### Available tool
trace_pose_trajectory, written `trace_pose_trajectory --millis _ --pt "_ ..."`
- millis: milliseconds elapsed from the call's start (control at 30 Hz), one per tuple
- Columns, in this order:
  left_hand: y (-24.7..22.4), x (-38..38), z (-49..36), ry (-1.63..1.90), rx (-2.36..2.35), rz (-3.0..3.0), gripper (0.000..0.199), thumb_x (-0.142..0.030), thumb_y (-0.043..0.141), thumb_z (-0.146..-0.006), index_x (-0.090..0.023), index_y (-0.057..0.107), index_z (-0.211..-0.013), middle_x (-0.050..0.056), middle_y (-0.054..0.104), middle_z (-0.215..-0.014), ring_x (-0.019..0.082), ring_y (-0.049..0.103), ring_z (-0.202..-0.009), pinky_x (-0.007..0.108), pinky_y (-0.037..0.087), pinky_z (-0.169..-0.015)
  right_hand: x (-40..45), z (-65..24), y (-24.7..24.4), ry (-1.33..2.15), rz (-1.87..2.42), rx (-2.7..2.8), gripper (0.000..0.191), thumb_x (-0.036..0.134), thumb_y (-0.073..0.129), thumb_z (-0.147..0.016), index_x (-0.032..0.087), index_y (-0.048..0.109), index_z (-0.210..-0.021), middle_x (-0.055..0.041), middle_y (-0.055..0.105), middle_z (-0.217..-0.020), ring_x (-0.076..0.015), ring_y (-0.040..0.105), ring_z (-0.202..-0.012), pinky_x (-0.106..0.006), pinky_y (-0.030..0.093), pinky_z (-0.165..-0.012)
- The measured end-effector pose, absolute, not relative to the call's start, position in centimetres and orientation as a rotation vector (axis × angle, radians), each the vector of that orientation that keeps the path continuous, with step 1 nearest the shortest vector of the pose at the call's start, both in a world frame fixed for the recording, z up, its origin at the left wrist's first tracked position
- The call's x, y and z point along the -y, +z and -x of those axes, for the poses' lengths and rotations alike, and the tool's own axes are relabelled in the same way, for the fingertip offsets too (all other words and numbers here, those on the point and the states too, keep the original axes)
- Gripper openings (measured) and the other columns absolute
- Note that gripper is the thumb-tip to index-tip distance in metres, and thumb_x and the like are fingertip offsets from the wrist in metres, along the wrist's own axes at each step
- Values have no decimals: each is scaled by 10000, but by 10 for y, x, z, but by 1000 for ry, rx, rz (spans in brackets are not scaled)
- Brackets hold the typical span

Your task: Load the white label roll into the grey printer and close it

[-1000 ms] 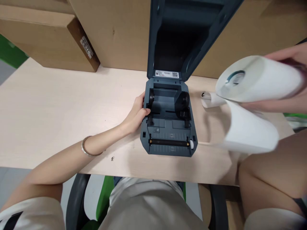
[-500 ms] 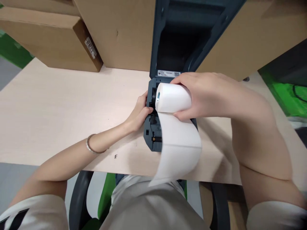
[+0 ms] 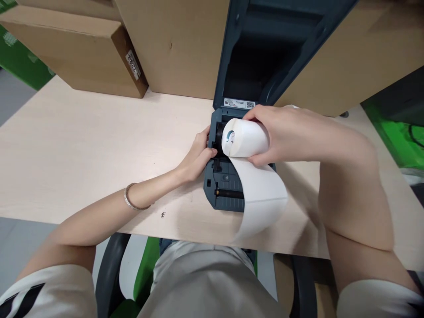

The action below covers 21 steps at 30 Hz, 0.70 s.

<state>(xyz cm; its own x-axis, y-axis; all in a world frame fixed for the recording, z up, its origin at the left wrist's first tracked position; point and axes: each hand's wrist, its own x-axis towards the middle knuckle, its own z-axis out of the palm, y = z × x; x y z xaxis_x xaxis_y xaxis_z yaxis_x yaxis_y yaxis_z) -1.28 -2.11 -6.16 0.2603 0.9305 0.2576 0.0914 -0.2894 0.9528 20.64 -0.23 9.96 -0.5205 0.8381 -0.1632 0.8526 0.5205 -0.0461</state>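
Observation:
A dark blue-grey label printer [image 3: 215, 185] sits on the table with its lid [image 3: 228, 57] raised against the boxes behind. My left hand [image 3: 198, 154] grips the printer's left side, thumb over the edge near the black roll holder. In my right hand [image 3: 268, 132] is a white label roll [image 3: 250, 138], held from its right side over the printer's open bay. The roll's hollow core faces left, close to the holder. A loose strip of labels [image 3: 265, 190] curls down from the roll across the printer's right front, hiding part of the black roller [image 3: 230, 193].
Large cardboard boxes [image 3: 185, 48] stand along the back of the pale wooden table [image 3: 82, 145]. A smaller carton [image 3: 66, 48] with a label is at back left. Below the front edge are the chair's armrests [image 3: 112, 269].
The roll has turned so its core end shows more, and the loose strip has swung right, uncovering more of the roller. The whole view has shifted slightly.

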Motion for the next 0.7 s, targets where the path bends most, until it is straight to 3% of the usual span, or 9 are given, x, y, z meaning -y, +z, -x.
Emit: trace_pose_trajectory --millis 233,533,633,700 --pt "-67 19 14 1163 -1010 -1628 596 -255 558 -805 -279 486 -1397 52 565 -1346 324 468 -1301 513 429 -1138 -14 -199 84 -191 -1454 -2597 662 482 765 -630 252 643 -1238 -38 721 -1030 -199 589 -730 -298 321 -611" --pt "-64 20 13 1165 -1002 -1638 583 -257 559 -810 -273 483 -1388 54 579 -1291 312 490 -1265 493 466 -1097 -32 -203 68 -300 -1428 -2641 666 511 771 -639 260 657 -1245 -35 712 -1077 -224 639 -835 -318 411 -653" --pt "-63 22 14 1153 -1009 -1635 609 -284 559 -813 -264 450 -1412 65 560 -1341 311 476 -1287 494 436 -1126 -33 -203 63 -296 -1339 -2697 638 506 763 -656 242 671 -1229 -44 720 -1096 -291 646 -1037 -402 508 -853" --pt "-63 22 14 1153 -998 -1635 603 -296 557 -812 -260 452 -1404 65 558 -1345 313 475 -1291 495 427 -1131 -33 -202 59 -317 -1253 -2722 532 485 740 -690 220 691 -1148 -36 729 -1025 -282 648 -1060 -498 446 -1107"
